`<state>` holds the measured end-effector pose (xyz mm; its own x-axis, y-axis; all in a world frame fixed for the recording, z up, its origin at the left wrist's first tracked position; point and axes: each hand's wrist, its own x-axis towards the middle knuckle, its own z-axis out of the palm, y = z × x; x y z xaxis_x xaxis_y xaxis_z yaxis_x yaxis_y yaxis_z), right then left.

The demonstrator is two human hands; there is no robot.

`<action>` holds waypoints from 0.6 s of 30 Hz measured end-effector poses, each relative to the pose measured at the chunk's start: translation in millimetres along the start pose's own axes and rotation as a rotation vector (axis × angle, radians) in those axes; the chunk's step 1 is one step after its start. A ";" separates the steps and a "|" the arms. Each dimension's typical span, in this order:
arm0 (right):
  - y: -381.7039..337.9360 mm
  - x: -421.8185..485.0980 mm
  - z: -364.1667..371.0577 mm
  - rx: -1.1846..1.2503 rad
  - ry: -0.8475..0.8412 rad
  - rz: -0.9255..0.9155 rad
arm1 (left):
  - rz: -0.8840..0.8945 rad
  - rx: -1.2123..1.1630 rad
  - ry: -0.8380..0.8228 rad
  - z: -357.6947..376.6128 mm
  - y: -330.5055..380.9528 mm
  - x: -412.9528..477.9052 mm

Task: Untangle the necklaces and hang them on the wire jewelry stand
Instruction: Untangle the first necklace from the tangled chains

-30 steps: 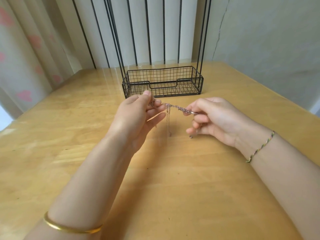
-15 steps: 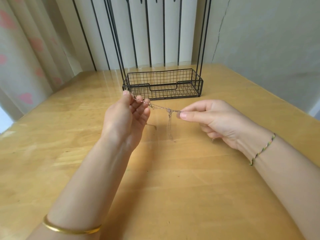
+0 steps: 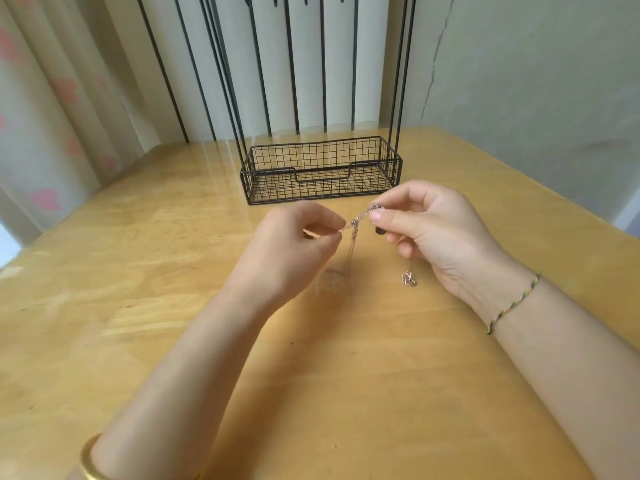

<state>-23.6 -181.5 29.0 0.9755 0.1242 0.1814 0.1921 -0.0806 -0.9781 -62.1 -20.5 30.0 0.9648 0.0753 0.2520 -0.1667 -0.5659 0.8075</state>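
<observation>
Thin tangled necklace chains (image 3: 356, 221) are stretched between my two hands above the wooden table (image 3: 173, 306). My left hand (image 3: 291, 247) pinches one end between thumb and fingers. My right hand (image 3: 436, 230) pinches the other end slightly higher. A knot sits on the chain between them, and loose strands hang down from it. A small heart pendant (image 3: 409, 279) dangles below my right hand. The black wire jewelry stand (image 3: 320, 168), with a basket base and tall uprights, stands just beyond my hands; its top is out of view.
Light curtains (image 3: 52, 116) hang at the back left. A grey wall (image 3: 536, 81) runs along the right, close to the table's edge. The stand's basket holds nothing visible.
My hands have come closer together, so the chain span is shorter. My right hand has risen and turned, and the heart pendant now shows below it.
</observation>
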 end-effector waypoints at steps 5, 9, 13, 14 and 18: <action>-2.3 -0.7 2.0 0.080 -0.039 0.039 | 0.023 -0.004 0.007 -0.2 -0.7 0.2; -5.8 -2.5 1.0 0.001 -0.068 0.016 | 0.033 -0.046 0.063 -1.2 -1.6 1.6; -7.1 -5.1 2.3 -0.136 -0.136 -0.029 | 0.044 -0.053 0.089 -1.1 -0.6 1.6; -7.2 -6.1 3.3 -0.144 -0.147 -0.041 | 0.047 -0.054 0.094 -0.9 0.1 1.5; -7.4 -6.6 4.7 -0.148 -0.133 -0.054 | 0.023 -0.108 0.104 0.0 2.9 0.2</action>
<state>-32.0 -177.1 34.6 0.9425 0.2609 0.2088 0.2673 -0.2135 -0.9397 -62.3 -22.2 32.4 0.9350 0.1511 0.3210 -0.2152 -0.4776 0.8518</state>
